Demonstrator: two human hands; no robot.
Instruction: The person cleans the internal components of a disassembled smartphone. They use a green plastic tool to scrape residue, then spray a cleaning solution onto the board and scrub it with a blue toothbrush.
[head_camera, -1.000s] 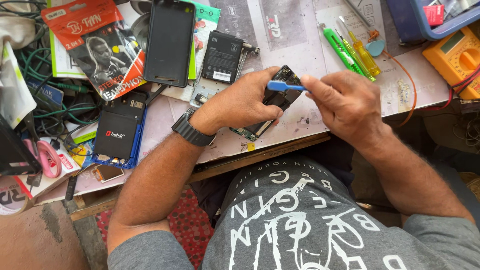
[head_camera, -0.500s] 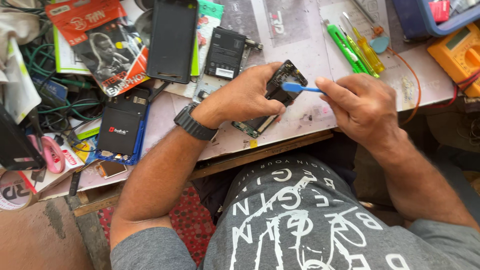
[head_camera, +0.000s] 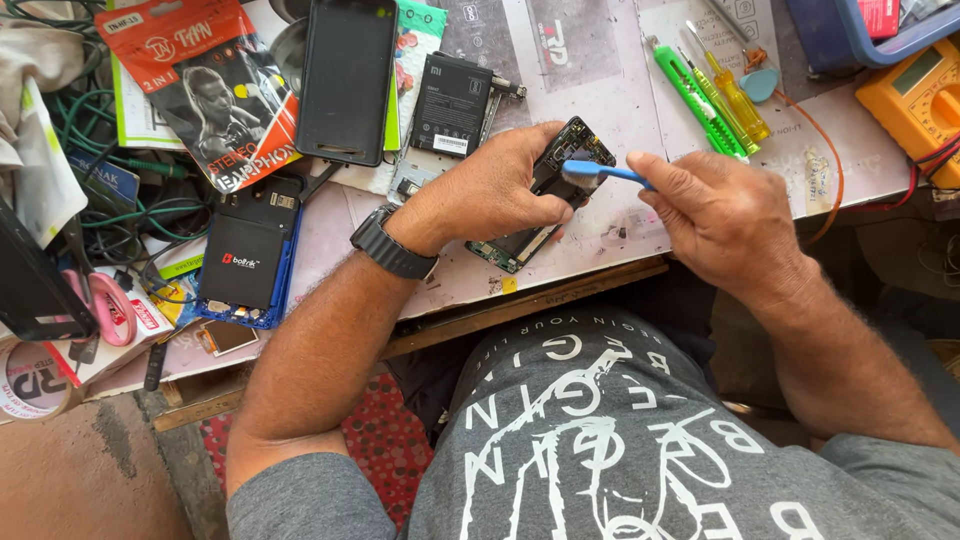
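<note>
Left hand (head_camera: 490, 195) clamping opened phone (head_camera: 545, 195) above surface (head_camera: 600, 90); right hand (head_camera: 715, 215) pinching blue brush (head_camera: 600, 174), bristles now shifting further left, onto phone's upper end, scrubbing continuing.

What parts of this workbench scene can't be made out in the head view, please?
- Opened phone: middle hidden under the left hand.
- Blue brush: handle end buried in the right hand.
- Yellow multimeter: cut off by the right edge.
- Blue tray: cut off by the top edge.
</note>
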